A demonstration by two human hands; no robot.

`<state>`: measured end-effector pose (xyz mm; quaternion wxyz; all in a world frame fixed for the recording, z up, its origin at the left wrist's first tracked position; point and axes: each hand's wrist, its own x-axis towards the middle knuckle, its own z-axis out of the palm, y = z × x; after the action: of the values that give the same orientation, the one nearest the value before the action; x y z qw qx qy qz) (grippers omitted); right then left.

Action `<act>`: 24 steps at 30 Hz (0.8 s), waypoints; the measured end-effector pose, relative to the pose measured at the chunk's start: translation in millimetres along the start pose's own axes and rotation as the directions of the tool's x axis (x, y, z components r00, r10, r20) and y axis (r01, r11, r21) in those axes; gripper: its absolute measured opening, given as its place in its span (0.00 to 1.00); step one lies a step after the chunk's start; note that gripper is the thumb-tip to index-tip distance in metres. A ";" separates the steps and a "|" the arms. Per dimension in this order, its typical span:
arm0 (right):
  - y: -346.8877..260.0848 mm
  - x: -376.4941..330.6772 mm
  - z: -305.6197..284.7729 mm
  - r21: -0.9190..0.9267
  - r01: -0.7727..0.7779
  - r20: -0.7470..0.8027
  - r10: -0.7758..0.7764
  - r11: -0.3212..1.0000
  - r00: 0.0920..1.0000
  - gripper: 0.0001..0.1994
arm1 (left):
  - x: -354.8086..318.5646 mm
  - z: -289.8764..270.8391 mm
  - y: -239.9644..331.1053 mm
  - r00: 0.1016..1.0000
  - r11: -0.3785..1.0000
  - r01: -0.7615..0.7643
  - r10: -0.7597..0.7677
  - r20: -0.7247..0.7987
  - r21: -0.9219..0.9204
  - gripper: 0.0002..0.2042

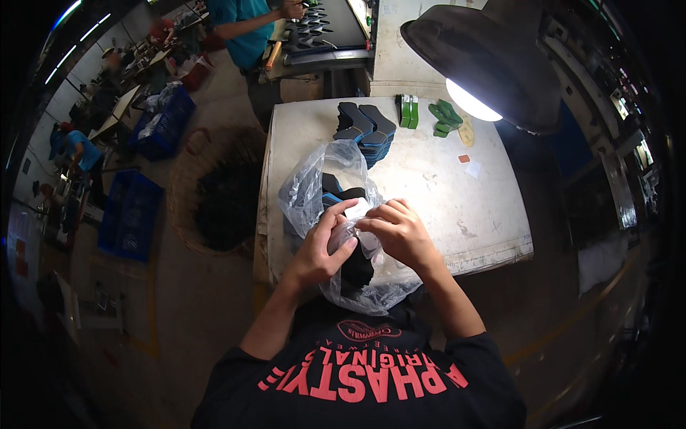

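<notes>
A clear plastic bag (300, 194) lies bunched at the near edge of the white table, with dark, blue-edged curved pads (330, 184) inside it. My left hand (320, 252) is closed on the bag's film, thumb and fingers near a small white label (357, 208). On the other side of the label, my right hand (401, 230) pinches the film with thumb and forefinger. Part of the bag hangs over the table edge towards me, with something black (355, 270) showing through. Beyond the bag, more dark curved pads (365, 123) stand in two stacks side by side.
Green curved pieces (445, 118) and a banded green bundle (408, 111) lie at the table's (457, 207) far side. A lamp (493, 68) hangs low at the upper right. A wicker basket (187, 207) and blue crates (131, 214) stand left. A co-worker (246, 32) works beyond.
</notes>
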<state>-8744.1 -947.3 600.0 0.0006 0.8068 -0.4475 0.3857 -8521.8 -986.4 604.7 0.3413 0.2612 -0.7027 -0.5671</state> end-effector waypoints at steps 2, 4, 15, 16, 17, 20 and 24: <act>-2.1 -1.0 1.6 -0.133 0.041 -0.057 -0.049 0.990 0.997 0.14 | 0.6 -5.0 1.3 0.997 0.998 0.065 -0.066 -0.040 -0.013 0.19; -2.8 -2.5 5.6 -0.140 0.071 -0.112 -0.087 0.988 0.990 0.14 | 5.3 -11.4 -0.5 0.978 0.979 0.204 -0.204 -0.038 0.007 0.16; -1.2 -4.6 17.2 -0.077 -0.044 -0.177 0.030 0.996 0.984 0.11 | 21.1 0.1 -12.4 0.969 0.865 0.222 -0.245 0.008 -0.450 0.15; -0.9 -5.3 15.1 -0.106 -0.045 -0.163 0.027 0.993 0.986 0.10 | 21.9 0.3 -10.9 0.971 0.898 0.201 -0.235 -0.039 -0.391 0.13; -0.3 -6.6 12.1 -0.134 -0.041 -0.142 0.022 0.990 0.990 0.10 | 22.6 0.0 -9.1 0.975 0.927 0.170 -0.208 -0.080 -0.335 0.10; 2.1 -10.7 6.8 -0.161 -0.023 -0.089 0.009 0.987 0.996 0.10 | 25.0 -2.3 -3.2 0.975 0.998 -0.030 0.042 -0.220 0.057 0.06; 7.7 -22.3 1.9 -0.173 -0.072 -0.059 0.063 0.982 0.996 0.09 | 26.4 -12.5 -1.5 0.881 0.815 -0.219 0.401 -0.250 0.536 0.07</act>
<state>-8755.2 -936.4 582.2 0.0702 0.7775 -0.5066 0.3659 -8528.8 -1014.4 609.6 0.4722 0.3165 -0.7843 -0.2485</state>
